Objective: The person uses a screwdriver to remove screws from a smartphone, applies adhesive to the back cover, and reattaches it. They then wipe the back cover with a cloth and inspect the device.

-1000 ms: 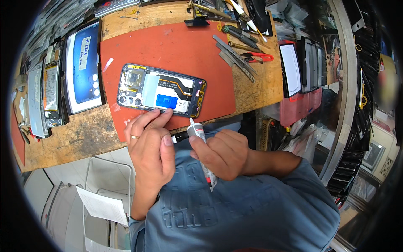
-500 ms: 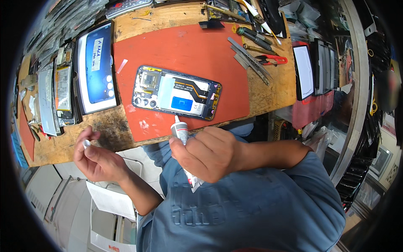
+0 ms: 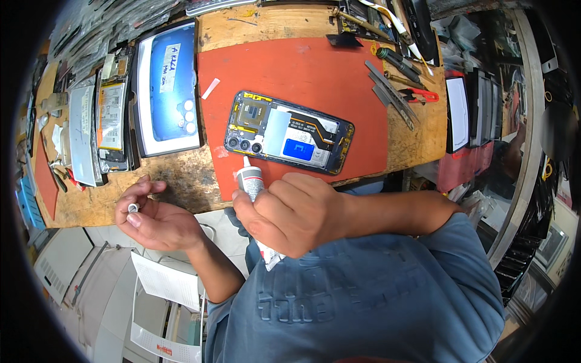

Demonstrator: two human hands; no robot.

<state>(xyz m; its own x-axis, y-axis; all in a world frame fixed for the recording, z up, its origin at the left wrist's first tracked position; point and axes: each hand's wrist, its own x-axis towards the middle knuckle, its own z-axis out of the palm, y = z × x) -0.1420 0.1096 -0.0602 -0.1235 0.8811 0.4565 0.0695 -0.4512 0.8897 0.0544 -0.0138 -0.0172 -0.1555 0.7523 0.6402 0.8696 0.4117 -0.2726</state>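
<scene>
An opened phone (image 3: 289,130) with its inner parts exposed lies on a red mat (image 3: 315,66). My right hand (image 3: 290,215) is closed around a white glue tube (image 3: 249,181), whose nozzle points up at the phone's lower edge near the camera lenses; I cannot tell if it touches. My left hand (image 3: 154,218) is at the bench's front edge, left of the tube, fingers curled around a small white cap (image 3: 133,208). A thin white strip (image 3: 210,88) lies on the mat, left of the phone.
On the wooden bench (image 3: 224,27), a blue-screened panel (image 3: 169,85) and disassembled phones (image 3: 109,121) sit left. Metal tools (image 3: 390,97), red-handled cutters (image 3: 428,95) and pens (image 3: 393,24) lie right. Black-framed panels (image 3: 478,112) stand beyond the right edge; a white chair (image 3: 166,281) is below left.
My left hand has left the phone's edge and moved down and left with the cap, apart from the tube. The tube's nozzle now sits farther left along the phone's lower edge.
</scene>
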